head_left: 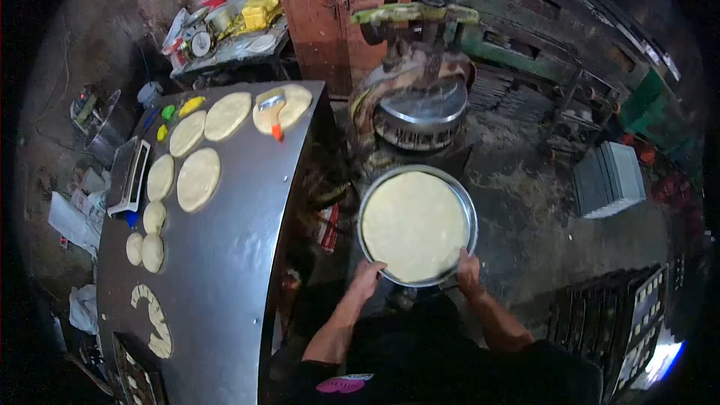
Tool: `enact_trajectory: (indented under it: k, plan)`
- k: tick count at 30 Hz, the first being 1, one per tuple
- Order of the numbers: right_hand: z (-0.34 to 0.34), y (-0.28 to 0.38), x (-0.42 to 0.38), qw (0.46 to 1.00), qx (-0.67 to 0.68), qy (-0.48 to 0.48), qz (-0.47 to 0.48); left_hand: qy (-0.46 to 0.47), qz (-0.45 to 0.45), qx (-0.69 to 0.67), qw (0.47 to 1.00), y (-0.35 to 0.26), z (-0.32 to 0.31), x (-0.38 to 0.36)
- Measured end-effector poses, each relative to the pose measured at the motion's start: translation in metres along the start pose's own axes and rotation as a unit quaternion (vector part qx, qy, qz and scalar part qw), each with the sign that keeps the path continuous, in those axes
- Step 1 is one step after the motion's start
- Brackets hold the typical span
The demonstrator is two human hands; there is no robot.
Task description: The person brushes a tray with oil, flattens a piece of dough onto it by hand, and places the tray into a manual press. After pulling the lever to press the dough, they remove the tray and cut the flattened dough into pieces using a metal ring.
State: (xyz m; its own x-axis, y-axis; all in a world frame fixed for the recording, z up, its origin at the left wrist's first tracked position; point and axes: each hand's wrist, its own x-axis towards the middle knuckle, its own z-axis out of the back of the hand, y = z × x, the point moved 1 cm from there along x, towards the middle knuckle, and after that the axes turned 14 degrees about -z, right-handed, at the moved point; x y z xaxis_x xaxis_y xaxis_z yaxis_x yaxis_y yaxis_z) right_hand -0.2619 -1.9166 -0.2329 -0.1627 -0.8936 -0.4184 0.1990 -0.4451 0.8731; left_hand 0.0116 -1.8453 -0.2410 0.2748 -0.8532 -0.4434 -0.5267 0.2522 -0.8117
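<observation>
A round metal pan (467, 206) filled with a flat sheet of pale dough (414, 225) sits in front of me, below a pressing machine (420, 101). My left hand (366, 279) grips the pan's near left rim. My right hand (469, 270) grips its near right rim. Both thumbs lie over the edge onto the dough.
A long steel table (240, 240) stands to my left with several flattened dough rounds (199, 178), small dough balls (152, 251) and dough scraps (154, 319). A scraper with an orange handle (272, 112) lies on a round. A scale (127, 172) sits at the table's far edge. Stacked trays (609, 178) stand at right.
</observation>
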Motion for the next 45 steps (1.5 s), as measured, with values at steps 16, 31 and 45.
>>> enact_trajectory:
  k: [16, 31, 45]
  plan:
    - [-0.006, 0.270, 0.228, 0.833, -0.523, 0.121, 0.136, 0.115, 0.076, -0.004, 0.990, 0.002, -0.152, 0.198]
    - [-0.132, 0.884, 0.100, 0.177, -0.665, -0.500, 0.526, -0.080, -0.754, 0.494, 0.426, -0.467, -0.235, 0.176]
    - [0.173, 0.518, -0.116, 0.755, -0.653, -0.020, 0.055, 0.604, -0.581, 0.484, 0.250, -0.387, -0.459, -0.002]
